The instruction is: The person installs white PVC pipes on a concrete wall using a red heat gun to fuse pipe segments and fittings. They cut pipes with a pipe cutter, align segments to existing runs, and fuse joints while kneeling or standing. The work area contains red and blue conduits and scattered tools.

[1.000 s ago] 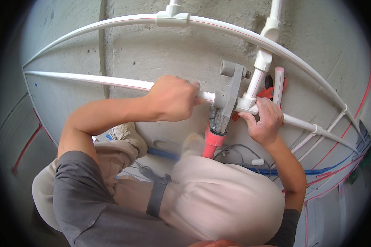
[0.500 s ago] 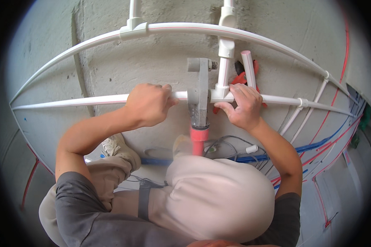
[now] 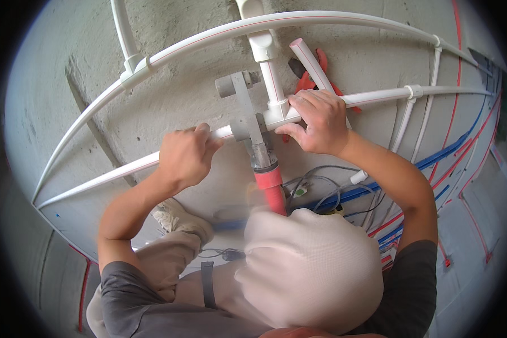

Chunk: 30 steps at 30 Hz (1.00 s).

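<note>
My left hand [image 3: 187, 152] is closed around a white pipe [image 3: 116, 169] with a red stripe, just left of a grey pipe-heating tool [image 3: 245, 101] with a red handle [image 3: 271, 188]. The pipe's right end meets the tool's socket. My right hand [image 3: 320, 119] is closed on a white tee fitting [image 3: 277, 117] at the other side of the tool, its thumb below the fitting. A short vertical pipe [image 3: 271, 81] rises from the tee. A loose pipe piece [image 3: 308, 59] lies above my right hand, over a red and black hand tool [image 3: 322, 61].
A long white pipe [image 3: 332, 17] crosses above on the grey concrete surface [image 3: 174, 96], with branches. Blue conduits [image 3: 445, 152], red lines and grey cables [image 3: 321, 172] run at the lower right. My bent knee [image 3: 310, 259] and left shoe [image 3: 183, 219] are below.
The view has shifted and turned, so the pipes and tool appear higher and further left. My hands keep their grip on either side of the heating tool.
</note>
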### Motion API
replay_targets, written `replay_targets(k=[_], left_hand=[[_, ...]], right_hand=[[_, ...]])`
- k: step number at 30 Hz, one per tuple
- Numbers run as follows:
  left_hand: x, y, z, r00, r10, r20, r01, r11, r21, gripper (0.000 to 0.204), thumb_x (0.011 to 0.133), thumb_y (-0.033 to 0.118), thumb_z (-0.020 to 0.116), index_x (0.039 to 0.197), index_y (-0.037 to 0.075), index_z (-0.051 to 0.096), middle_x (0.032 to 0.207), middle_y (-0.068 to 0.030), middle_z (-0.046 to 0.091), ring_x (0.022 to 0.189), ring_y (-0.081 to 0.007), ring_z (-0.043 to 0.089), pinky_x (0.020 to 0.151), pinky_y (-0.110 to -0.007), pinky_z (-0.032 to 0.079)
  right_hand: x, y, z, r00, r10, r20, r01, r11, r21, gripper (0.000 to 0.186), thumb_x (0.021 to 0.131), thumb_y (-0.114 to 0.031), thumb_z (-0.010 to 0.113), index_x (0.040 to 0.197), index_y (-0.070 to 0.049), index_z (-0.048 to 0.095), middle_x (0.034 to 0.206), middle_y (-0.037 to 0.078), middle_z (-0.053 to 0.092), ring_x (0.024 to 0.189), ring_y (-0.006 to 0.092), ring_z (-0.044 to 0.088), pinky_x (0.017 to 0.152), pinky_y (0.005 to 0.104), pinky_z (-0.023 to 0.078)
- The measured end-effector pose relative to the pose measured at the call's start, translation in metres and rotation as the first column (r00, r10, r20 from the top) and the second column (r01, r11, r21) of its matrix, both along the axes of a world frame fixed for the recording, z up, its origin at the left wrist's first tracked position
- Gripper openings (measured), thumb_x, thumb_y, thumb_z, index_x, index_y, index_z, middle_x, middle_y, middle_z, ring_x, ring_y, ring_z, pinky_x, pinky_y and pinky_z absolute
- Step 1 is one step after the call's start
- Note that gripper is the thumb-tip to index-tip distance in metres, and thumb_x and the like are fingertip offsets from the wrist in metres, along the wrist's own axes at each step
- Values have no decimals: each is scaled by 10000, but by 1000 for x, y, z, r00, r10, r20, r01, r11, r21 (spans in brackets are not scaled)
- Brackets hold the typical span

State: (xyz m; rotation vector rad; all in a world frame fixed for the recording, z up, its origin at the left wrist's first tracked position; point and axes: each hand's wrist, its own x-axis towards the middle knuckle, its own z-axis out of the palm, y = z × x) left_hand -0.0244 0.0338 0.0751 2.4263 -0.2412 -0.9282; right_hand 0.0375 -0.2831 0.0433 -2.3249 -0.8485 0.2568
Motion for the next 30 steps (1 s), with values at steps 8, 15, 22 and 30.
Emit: replay_targets(k=[8, 15, 22, 30], left_hand=[[1, 0, 1, 1000, 4, -29, -4, 1000, 27, 317, 980, 285, 696, 866, 7, 593, 772, -231, 693, 707, -472, 661, 649, -544, 505], [-3, 0, 0, 997, 44, -61, -43, 999, 12, 319, 970, 281, 711, 865, 5, 593, 777, -231, 670, 744, -477, 652, 664, -553, 491], [-1, 1, 2, 996, 24, -87, -21, 999, 28, 343, 983, 316, 687, 883, -3, 612, 749, -228, 685, 710, -462, 672, 643, -550, 512], [-1, 1, 1, 994, 30, -108, -28, 999, 23, 349, 989, 321, 682, 884, -5, 613, 750, -231, 683, 718, -470, 670, 662, -557, 513]], right_hand=[[0, 2, -3, 999, -45, 28, 44, 998, 45, 455, 651, -345, 928, 917, -56, 697, 742, 56, 605, 669, 286, 636, 597, 408, 470], [3, 5, -3, 999, 20, 39, -22, 998, 55, 531, 661, -339, 939, 1003, -2, 712, 816, 102, 659, 699, 326, 633, 631, 420, 483], [4, 7, 0, 996, 80, 32, -79, 997, -7, 544, 691, -331, 943, 1009, 35, 697, 821, 128, 639, 696, 328, 624, 621, 418, 466], [4, 8, 2, 996, 81, 28, -81, 997, -7, 551, 702, -352, 937, 1027, 27, 704, 840, 127, 660, 712, 335, 638, 634, 424, 478]])
